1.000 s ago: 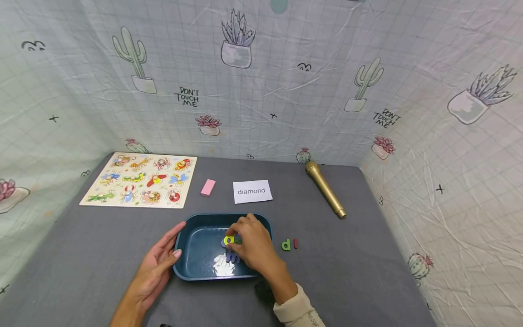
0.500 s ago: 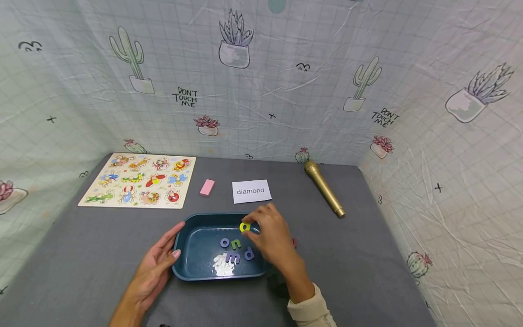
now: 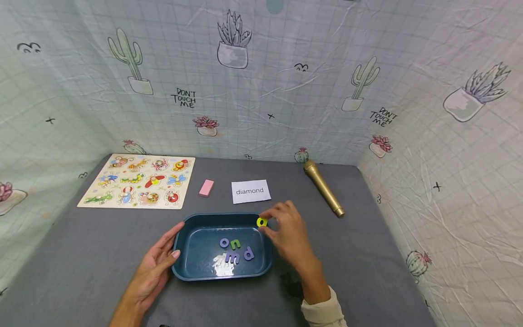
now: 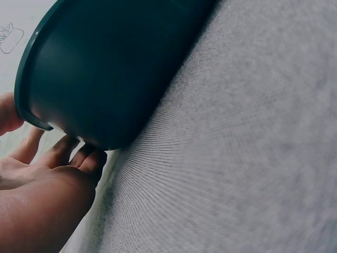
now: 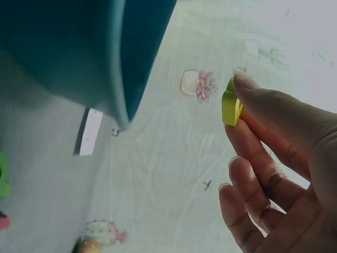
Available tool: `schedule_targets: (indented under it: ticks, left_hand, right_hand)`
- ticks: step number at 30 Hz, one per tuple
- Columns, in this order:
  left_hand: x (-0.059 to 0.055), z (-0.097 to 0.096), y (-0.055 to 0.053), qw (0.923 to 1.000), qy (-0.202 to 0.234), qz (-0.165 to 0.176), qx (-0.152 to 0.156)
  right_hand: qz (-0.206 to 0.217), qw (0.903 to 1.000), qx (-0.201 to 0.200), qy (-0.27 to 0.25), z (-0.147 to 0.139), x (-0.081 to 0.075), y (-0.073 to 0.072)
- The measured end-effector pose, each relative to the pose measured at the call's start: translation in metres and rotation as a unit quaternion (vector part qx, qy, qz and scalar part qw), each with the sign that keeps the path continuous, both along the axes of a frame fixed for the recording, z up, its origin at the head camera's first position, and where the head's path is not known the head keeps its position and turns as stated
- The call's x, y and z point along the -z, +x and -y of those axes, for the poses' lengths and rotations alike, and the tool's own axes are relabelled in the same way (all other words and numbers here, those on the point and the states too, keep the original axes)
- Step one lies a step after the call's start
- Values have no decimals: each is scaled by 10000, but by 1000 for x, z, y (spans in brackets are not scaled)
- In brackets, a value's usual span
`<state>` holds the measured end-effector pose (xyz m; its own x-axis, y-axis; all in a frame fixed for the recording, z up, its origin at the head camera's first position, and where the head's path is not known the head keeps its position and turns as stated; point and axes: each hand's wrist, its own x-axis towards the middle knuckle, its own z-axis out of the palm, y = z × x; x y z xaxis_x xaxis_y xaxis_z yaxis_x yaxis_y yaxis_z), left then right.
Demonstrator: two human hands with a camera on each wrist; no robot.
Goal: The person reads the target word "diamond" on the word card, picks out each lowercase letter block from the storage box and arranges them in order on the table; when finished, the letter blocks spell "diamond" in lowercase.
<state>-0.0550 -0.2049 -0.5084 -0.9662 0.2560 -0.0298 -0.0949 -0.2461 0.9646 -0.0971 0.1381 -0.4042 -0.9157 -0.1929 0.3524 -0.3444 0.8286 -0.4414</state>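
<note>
My left hand (image 3: 157, 268) holds the left end of a dark teal tray (image 3: 180, 268), thumb at the rim and fingers along the outer wall; the left wrist view shows the fingers by the tray's side (image 4: 95, 79). Between thumb and fingertips, my right hand (image 3: 292, 236) pinches a small yellow letter (image 3: 262, 222), round with a hole, above the tray's right rim. Its thick edge faces the right wrist view, so whether it is an "a" or an "o" I cannot tell. Inside the tray lie a purple o (image 3: 224, 243), green n (image 3: 235, 244), purple m (image 3: 232, 258) and purple d (image 3: 249, 253).
A "diamond" word card (image 3: 251, 191), a pink block (image 3: 206, 188) and an insect picture board (image 3: 139, 181) lie behind the tray. A gold microphone (image 3: 324, 188) is at the back right. A green letter (image 5: 4, 176) and a red piece (image 5: 3, 221) edge into the right wrist view.
My right hand has lifted the yellow letter from among the letters in the tray and carried it right to the rim. The left hand and tray have stayed in place.
</note>
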Motion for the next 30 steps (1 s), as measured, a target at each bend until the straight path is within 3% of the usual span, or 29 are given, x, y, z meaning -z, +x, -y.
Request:
schedule_targets:
  ticks: [13,30]
  left_hand:
    - [0,-1,0,10000,46,-21,26]
    - [-1,-1,0,9999,-19,143,-8]
  right_hand:
    - [-84,9993,346,-89,-34,12,-1]
    - [341,9976,603,-33,-80,41,-3]
